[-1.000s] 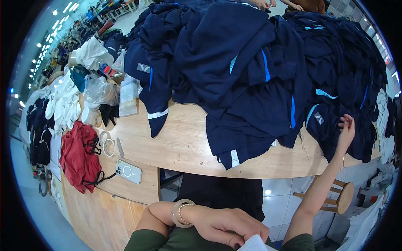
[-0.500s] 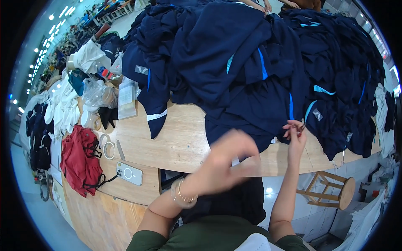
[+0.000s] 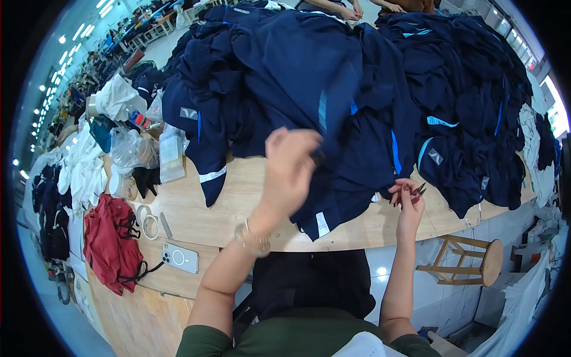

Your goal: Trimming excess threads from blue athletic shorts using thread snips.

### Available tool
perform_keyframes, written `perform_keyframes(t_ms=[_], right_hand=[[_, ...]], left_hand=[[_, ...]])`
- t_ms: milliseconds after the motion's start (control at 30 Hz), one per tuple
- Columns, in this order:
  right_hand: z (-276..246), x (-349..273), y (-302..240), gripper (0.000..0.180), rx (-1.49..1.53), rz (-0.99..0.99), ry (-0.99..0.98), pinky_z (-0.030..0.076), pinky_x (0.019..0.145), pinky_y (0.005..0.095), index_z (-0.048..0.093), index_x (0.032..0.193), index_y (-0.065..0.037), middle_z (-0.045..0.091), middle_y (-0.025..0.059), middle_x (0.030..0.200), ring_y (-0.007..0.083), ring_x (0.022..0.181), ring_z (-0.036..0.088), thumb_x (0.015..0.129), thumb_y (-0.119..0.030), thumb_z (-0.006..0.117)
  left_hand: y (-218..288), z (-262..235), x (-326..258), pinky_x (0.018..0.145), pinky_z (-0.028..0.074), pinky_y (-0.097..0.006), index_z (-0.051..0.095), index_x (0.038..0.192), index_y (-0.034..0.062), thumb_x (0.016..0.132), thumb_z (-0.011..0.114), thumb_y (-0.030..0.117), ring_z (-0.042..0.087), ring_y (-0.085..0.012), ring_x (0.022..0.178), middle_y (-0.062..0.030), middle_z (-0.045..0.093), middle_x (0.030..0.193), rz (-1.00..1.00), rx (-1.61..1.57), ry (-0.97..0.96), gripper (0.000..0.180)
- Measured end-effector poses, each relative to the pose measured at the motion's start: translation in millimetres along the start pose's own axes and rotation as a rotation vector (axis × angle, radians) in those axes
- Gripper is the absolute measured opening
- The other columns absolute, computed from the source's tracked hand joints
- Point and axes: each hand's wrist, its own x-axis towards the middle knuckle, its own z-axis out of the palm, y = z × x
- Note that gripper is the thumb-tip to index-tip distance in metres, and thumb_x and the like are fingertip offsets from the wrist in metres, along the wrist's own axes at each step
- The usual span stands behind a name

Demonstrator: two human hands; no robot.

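Observation:
A large heap of navy garments [image 3: 262, 77] with light-blue and bright-blue inserts covers the far part of the wooden table [image 3: 250, 202]. My left hand [image 3: 290, 169] is at the near edge of the heap, its fingers closed on a navy garment [image 3: 330, 74] whose cloth is smeared by motion. Just where the fingertips grip is partly hidden. Lower right, beside the table's near edge, my right hand [image 3: 409, 202] holds small dark-tipped thread snips [image 3: 421, 190] in curled fingers, close to the hanging navy cloth.
On the left lie a red bag [image 3: 110, 244], a phone [image 3: 180, 257], tape rolls [image 3: 150, 226], clear plastic bags [image 3: 132, 149] and white cloth [image 3: 83, 169]. A wooden stool [image 3: 491, 263] stands at the right. Across the table, other people's hands [image 3: 351, 12] touch the heap.
My left hand has moved up and left to the heap and now holds a navy garment, which has shifted. A white-labelled corner shows near the table edge. My right hand keeps the snips.

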Motion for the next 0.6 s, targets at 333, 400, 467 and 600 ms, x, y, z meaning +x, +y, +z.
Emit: perform_keyframes(t_ms=[333, 400, 467, 600], right_hand=[[42, 0, -2, 0.036, 0.000, 0.130, -0.080, 0.039, 0.076, 0.0213, 0.050, 0.127, -0.013, 0.055, 0.0055, 0.116, 0.0103, 0.090, 0.050, 0.093, -0.024, 0.049], [45, -4, -2, 0.037, -0.062, 0.139, -0.080, 0.039, 0.080, 0.0228, 0.051, 0.127, -0.012, 0.055, 0.0067, 0.118, 0.0120, 0.094, 0.051, 0.093, -0.025, 0.049], [42, -2, 6, 0.036, -0.081, 0.092, -0.094, 0.039, 0.082, 0.0238, 0.051, 0.127, -0.011, 0.054, 0.0071, 0.120, 0.0128, 0.097, 0.051, 0.093, -0.025, 0.049], [45, 0, -6, 0.035, -0.129, 0.051, -0.094, 0.038, 0.086, 0.0249, 0.052, 0.126, -0.008, 0.053, 0.0067, 0.124, 0.0141, 0.101, 0.052, 0.094, -0.023, 0.048]], left_hand=[[-28, 14, -84, 0.072, 0.047, -0.035, 0.062, 0.092, -0.0004, 0.079, 0.064, 0.013, 0.060, -0.0319, 0.078, -0.0154, 0.063, 0.085, -0.423, -0.290, -0.675, 0.018], [-31, 11, -84, 0.071, 0.047, -0.034, 0.061, 0.091, -0.0010, 0.079, 0.064, 0.013, 0.059, -0.0323, 0.078, -0.0154, 0.062, 0.085, -0.393, -0.164, -0.641, 0.019], [-28, 8, -86, 0.071, 0.047, -0.037, 0.062, 0.090, -0.0009, 0.078, 0.064, 0.012, 0.060, -0.0336, 0.078, -0.0161, 0.062, 0.083, -0.390, -0.153, -0.620, 0.017], [-24, -17, -91, 0.081, 0.045, -0.033, 0.062, 0.091, 0.0018, 0.073, 0.068, 0.008, 0.057, -0.0298, 0.093, -0.0116, 0.060, 0.093, -0.341, -0.077, -0.607, 0.021]])
